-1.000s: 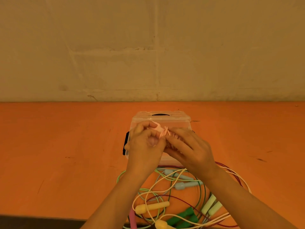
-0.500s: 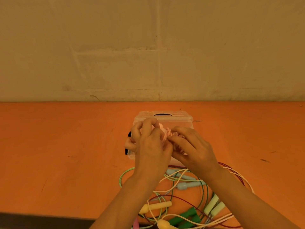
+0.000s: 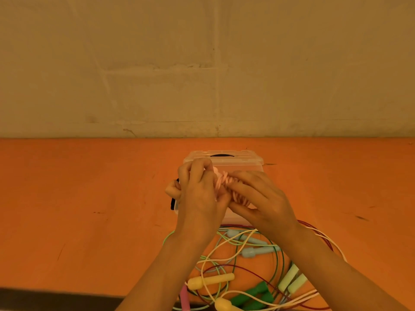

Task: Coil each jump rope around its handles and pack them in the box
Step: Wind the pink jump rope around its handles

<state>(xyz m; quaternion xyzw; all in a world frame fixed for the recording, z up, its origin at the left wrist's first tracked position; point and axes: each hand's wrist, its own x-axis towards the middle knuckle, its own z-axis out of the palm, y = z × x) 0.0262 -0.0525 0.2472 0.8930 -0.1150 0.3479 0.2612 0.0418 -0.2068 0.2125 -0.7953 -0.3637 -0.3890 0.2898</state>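
Your left hand (image 3: pixel 197 194) has rolled over the pale pink coiled jump rope bundle (image 3: pixel 224 184), both fists curled gripping it with your right hand (image 3: pixel 262 198) above the lidded clear plastic box (image 3: pixel 224 157), so the wrap looks nearly finished.

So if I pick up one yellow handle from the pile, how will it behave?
The yellow handle looks rigid and round, so it may roll if pushed. Its cream cord looks floppy and runs among the green cord and dark red cord, so lifting it would probably drag the tangle along. It seems light.
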